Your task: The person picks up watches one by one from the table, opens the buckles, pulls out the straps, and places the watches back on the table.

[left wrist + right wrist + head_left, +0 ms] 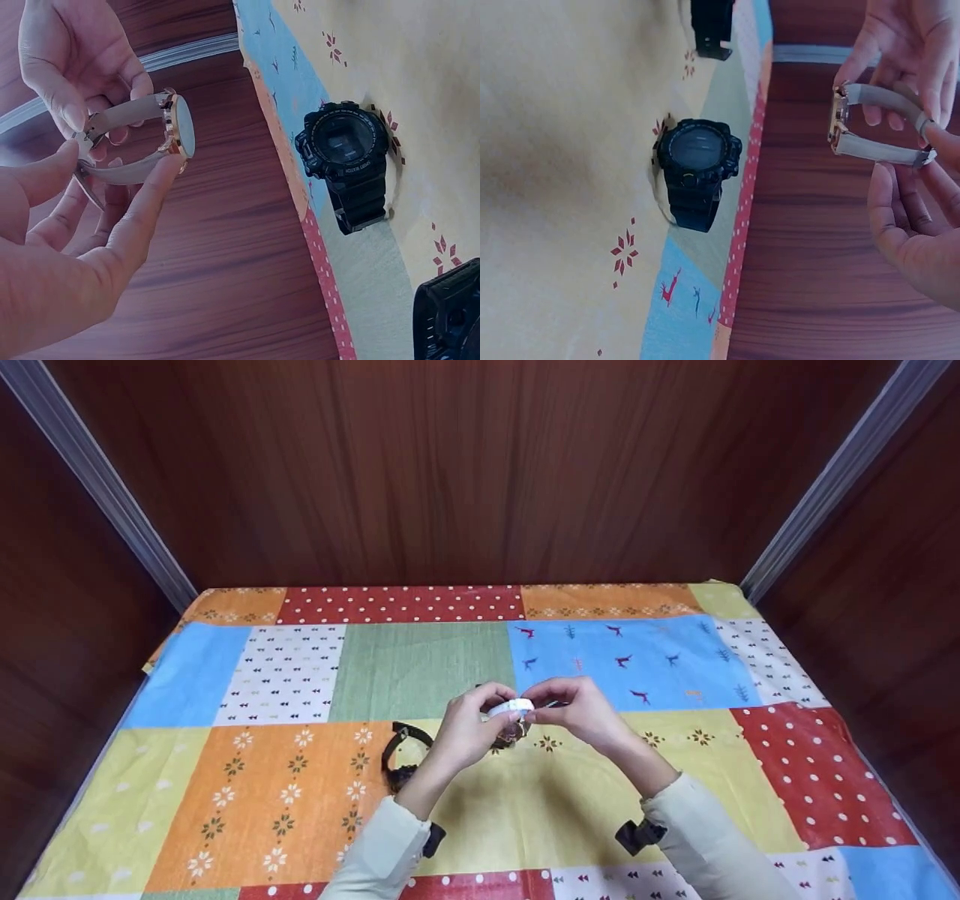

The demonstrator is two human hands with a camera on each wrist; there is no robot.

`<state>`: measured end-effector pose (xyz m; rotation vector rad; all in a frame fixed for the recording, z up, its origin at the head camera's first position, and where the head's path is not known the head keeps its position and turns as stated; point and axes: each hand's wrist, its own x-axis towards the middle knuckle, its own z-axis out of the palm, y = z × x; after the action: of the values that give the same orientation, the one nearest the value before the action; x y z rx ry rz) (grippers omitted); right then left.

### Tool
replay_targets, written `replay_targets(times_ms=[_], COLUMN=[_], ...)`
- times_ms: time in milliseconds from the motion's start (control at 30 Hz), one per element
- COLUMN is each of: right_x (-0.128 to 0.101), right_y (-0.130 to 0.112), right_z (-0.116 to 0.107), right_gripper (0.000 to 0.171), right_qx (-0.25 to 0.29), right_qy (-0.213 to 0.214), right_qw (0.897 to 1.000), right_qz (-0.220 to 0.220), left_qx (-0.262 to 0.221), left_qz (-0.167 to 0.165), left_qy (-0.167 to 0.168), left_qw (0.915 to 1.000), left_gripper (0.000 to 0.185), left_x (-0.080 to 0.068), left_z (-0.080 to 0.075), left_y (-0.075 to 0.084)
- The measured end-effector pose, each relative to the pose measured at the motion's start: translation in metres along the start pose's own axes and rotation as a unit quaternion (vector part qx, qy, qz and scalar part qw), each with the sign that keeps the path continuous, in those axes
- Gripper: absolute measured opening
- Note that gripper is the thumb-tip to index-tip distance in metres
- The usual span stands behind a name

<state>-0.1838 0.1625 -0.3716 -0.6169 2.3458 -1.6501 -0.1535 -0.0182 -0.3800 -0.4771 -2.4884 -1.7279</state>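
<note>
Both hands hold a wristwatch [513, 706] with a pale strap and a rose-gold case, raised above the cloth. Its strap [127, 112] forms a loop, and the clasp end is between the hands. My left hand [461, 731] pinches the strap near the clasp, with its index finger stretched along to the case [184, 129]. From the other side, my right hand [589, 718] grips the clasp end with thumb and fingers. A black digital watch [696, 150] lies on the cloth beneath the hands, mostly hidden by them in the head view.
Another black watch [401, 776] lies beside my left forearm, its strap curved upward. A patchwork cloth [285, 795] covers the table. Dark wood panels [465, 472] stand at the back and both sides. A black wrist mount [639, 836] sits on the right sleeve.
</note>
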Motion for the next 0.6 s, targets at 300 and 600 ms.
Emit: replay_targets(times_ms=[300, 600], right_x=[0.0008, -0.0007], right_y=[-0.0015, -0.0044], right_z=[0.0023, 0.0021], right_gripper=[0.022, 0.022], right_qx=[0.007, 0.032], right_qy=[0.006, 0.02], right_qw=[1.0, 0.999], right_qz=[-0.021, -0.017], left_qx=[0.02, -0.005], left_qz=[0.002, 0.01], left_qy=[0.02, 0.028], left_qw=[0.9996, 0.9996], left_gripper=[0.012, 0.011], left_x=[-0.0013, -0.0013], left_z=[-0.0005, -0.0026], left_y=[0.0047, 0.0015])
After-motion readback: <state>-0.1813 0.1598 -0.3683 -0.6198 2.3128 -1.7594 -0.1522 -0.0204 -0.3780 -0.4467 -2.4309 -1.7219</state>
